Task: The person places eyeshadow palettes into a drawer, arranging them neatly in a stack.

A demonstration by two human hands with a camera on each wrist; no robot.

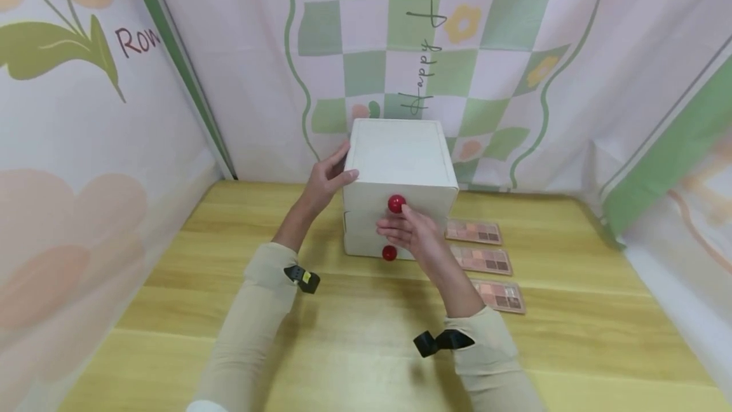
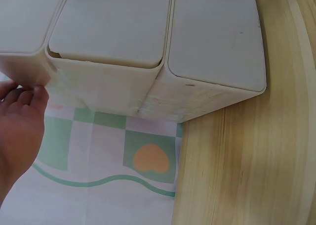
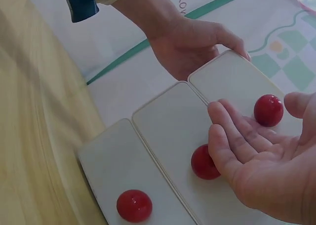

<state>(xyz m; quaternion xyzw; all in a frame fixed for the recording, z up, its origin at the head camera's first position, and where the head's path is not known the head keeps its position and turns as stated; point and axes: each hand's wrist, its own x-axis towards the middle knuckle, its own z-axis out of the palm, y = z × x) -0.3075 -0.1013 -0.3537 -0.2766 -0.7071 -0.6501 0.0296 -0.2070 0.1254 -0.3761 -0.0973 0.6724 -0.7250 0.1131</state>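
Note:
A white three-drawer cabinet stands on the wooden table, every drawer with a round red knob. My left hand rests against the cabinet's upper left side, its thumb by the top edge. In front of the drawers is my right hand, palm facing inward and fingers slightly bent. Its thumb and fingers lie around the top knob without visibly pinching it. The middle knob sits behind its fingers and is hidden in the head view. Lower down, the bottom knob shows plainly. In the left wrist view, the middle drawer sits slightly recessed.
Right of the cabinet, three eyeshadow palettes lie in a column: a far one, a middle one and a near one. A patterned curtain hangs behind the cabinet, and printed cloth flanks the wooden table.

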